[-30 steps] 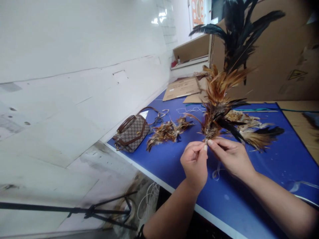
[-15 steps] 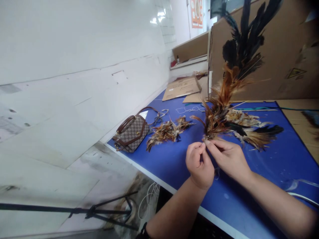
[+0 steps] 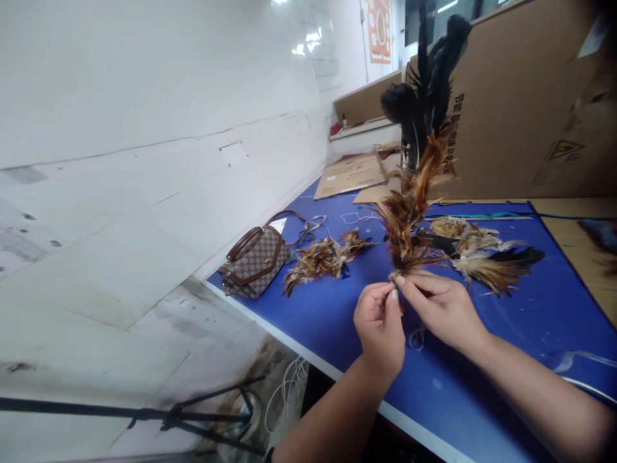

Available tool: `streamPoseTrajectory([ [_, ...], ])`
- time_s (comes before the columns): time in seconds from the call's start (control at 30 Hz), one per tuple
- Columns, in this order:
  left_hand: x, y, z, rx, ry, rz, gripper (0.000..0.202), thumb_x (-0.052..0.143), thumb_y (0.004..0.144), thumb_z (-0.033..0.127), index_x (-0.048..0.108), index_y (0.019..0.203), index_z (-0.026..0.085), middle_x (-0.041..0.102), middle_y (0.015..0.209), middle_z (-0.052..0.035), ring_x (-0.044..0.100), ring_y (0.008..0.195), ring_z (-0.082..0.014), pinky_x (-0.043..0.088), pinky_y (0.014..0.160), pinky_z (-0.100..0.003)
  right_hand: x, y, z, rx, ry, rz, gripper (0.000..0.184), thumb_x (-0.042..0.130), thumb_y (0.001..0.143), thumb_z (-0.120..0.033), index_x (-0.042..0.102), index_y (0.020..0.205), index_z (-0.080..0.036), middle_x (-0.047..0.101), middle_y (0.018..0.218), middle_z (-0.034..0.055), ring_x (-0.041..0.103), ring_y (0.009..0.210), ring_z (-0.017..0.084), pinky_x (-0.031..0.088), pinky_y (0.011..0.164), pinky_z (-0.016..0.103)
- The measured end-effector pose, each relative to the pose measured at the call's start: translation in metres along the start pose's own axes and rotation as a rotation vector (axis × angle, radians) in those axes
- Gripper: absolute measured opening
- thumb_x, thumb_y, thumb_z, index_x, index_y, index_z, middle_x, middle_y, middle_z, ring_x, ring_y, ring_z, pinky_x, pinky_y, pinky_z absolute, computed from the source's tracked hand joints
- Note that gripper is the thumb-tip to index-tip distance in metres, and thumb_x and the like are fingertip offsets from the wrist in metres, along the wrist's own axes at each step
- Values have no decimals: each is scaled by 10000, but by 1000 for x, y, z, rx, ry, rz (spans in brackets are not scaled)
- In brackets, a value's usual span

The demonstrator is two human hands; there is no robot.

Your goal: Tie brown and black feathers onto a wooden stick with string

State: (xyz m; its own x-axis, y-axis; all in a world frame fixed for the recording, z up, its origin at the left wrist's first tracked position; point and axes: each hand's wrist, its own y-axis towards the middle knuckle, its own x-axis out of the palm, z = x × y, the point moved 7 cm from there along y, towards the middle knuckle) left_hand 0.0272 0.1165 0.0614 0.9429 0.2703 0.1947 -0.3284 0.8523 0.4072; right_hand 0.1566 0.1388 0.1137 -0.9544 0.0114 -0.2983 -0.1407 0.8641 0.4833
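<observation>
- Head view, nearest first: my left hand (image 3: pixel 380 325) and my right hand (image 3: pixel 441 308) meet over the front part of the blue table (image 3: pixel 328 321), which has a smooth matte top with a pale edge.
- Fingertips of both hands are pinched together on the thin quill end of the feather bundle (image 3: pixel 407 222). The grip is closed, thumbs against forefingers.
- The bundle stands upright from my fingers, above the table: rust-brown and wispy low down, long glossy black plumes at the top.
- A thin white thread loop (image 3: pixel 415 338) lies flat on the table just beside my right hand.
- Right feather pile (image 3: pixel 482 260): tan, fluffy, black-tipped, lying flat behind my right hand.
- Left feather pile (image 3: pixel 324 254): brown, ragged, spread in a strip.
- Boxy handbag (image 3: pixel 254 258) at the table's left edge: patterned canvas, brown leather trim and strap.
- Flat cardboard sheets (image 3: pixel 350 172) lie at the far end; a big corrugated box (image 3: pixel 520 109) stands upright behind.
</observation>
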Motion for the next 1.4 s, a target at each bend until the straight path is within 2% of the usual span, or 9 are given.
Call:
streamPoseTrajectory([
  [0.1, 8, -1, -24, -343, -219, -105, 329, 710, 928, 426, 680, 1068, 130, 636, 684, -5, 552, 549, -92, 446, 527, -208, 2, 1, -4, -1, 27, -67, 490, 550, 1035, -407, 669, 590, -241, 669, 582, 7, 624, 647, 177, 508, 705, 309],
  [0.17, 14, -3, -29, -431, -301, -197, 378, 707, 925, 472, 683, 1043, 113, 572, 597, 25, 489, 504, -72, 373, 496, -190, 3, 1, -5, -2, 37, -95, 501, 538, 1044, -402, 670, 587, -243, 672, 565, 3, 632, 650, 177, 510, 729, 312],
  [0.23, 16, -2, -30, -437, -330, -232, 376, 708, 922, 485, 685, 954, 112, 555, 580, 28, 463, 499, -64, 341, 495, -188, 2, 1, -5, -16, 27, -99, 497, 546, 1041, -402, 677, 590, -242, 682, 573, 4, 631, 653, 177, 510, 732, 310],
  [0.33, 12, -1, -30, -391, -338, -181, 347, 741, 902, 464, 669, 888, 125, 564, 595, 27, 458, 512, -62, 325, 504, -190, 0, 2, -6, -53, 3, -99, 486, 557, 1036, -406, 698, 602, -240, 704, 619, 12, 629, 674, 177, 515, 743, 305],
  [0.43, 9, 0, -28, -327, -278, -140, 318, 730, 915, 449, 678, 923, 136, 552, 599, 33, 470, 535, -72, 343, 523, -199, -1, 1, -5, -73, -14, -99, 456, 569, 1029, -411, 723, 636, -238, 717, 662, 13, 639, 692, 177, 527, 738, 299],
  [0.63, 7, 0, -15, -98, -66, -45, 279, 661, 967, 410, 693, 855, 156, 554, 687, 13, 494, 603, -95, 425, 593, -226, 0, -3, 10, -33, 4, -18, 418, 588, 1012, -423, 731, 672, -225, 732, 710, 33, 699, 752, 199, 562, 712, 293],
  [0.83, 10, -3, -6, 103, 116, 26, 204, 576, 1015, 289, 718, 919, 177, 682, 906, -65, 644, 856, -170, 534, 825, -301, 0, -7, 22, 34, 42, 89, 289, 632, 976, -412, 800, 831, -227, 777, 817, 38, 740, 798, 221, 595, 708, 296],
  [1.07, 12, -2, 0, 241, 157, 79, 183, 561, 1005, 201, 708, 899, 174, 674, 873, -69, 645, 836, -181, 548, 814, -328, 0, -5, 15, -13, -53, 99, 279, 629, 967, -406, 758, 781, -242, 760, 795, 27, 722, 752, 216, 566, 687, 305],
  [1.4, 11, -4, 7, 322, 262, 46, 199, 543, 999, 142, 694, 872, 174, 661, 846, -75, 619, 825, -180, 537, 783, -328, 0, -7, 22, -50, -168, 87, 217, 650, 961, -356, 787, 855, -225, 789, 885, 75, 738, 805, 229, 561, 756, 331],
])
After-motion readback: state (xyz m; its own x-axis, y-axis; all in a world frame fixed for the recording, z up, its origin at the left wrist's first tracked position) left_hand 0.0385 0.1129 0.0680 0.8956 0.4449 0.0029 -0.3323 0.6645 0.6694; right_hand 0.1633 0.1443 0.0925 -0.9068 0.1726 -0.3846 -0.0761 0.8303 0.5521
